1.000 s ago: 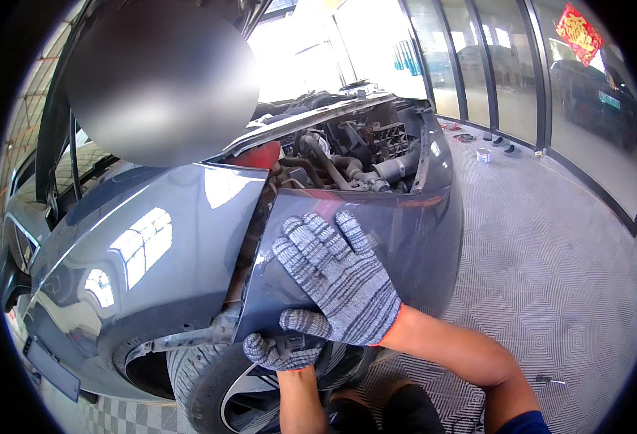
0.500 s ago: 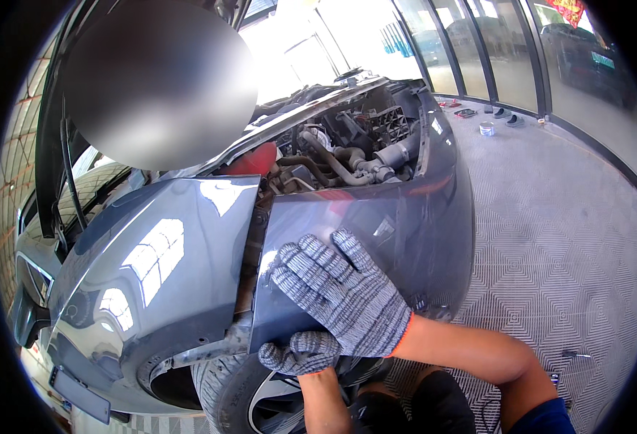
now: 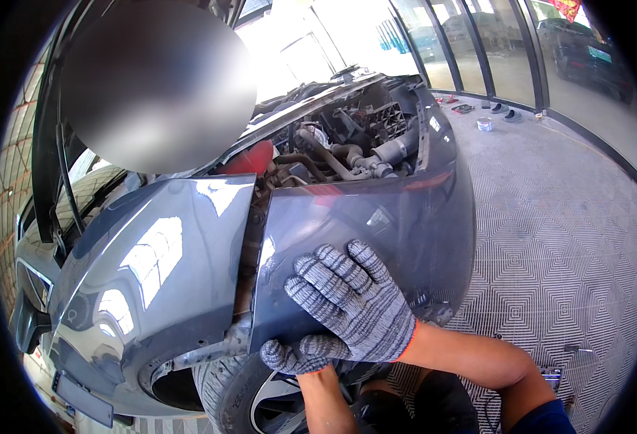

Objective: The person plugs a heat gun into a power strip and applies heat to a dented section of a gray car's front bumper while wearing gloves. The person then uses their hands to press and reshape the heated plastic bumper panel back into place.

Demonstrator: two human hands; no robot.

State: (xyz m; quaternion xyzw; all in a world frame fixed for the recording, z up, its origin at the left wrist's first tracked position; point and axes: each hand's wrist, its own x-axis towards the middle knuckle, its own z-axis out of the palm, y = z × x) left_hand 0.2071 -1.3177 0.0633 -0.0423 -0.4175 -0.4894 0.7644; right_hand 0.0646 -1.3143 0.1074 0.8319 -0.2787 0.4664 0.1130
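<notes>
My right hand (image 3: 358, 311), in a grey knitted work glove with an orange cuff, lies with its fingers stretched over the side of a dark grey car bumper (image 3: 398, 235). Just below it, my gloved left hand (image 3: 284, 358) is curled at the bumper's lower edge by the wheel arch; part of it is hidden behind my right hand. A dark gap runs between the bumper and the grey fender (image 3: 188, 260). Under both hands is the front wheel's tyre (image 3: 235, 394).
The engine bay (image 3: 347, 148) is uncovered, with hoses and a red part (image 3: 253, 159) showing. A blurred patch covers the upper left. A patterned floor (image 3: 528, 239) stretches right, carrying a small can (image 3: 484, 124), dark shoes (image 3: 512, 116) and a metal tool (image 3: 577, 349). Glass panels (image 3: 499, 58) stand behind.
My right hand has slid slightly down and to the right across the bumper. My left hand stays at the lower edge. The view has shifted a little.
</notes>
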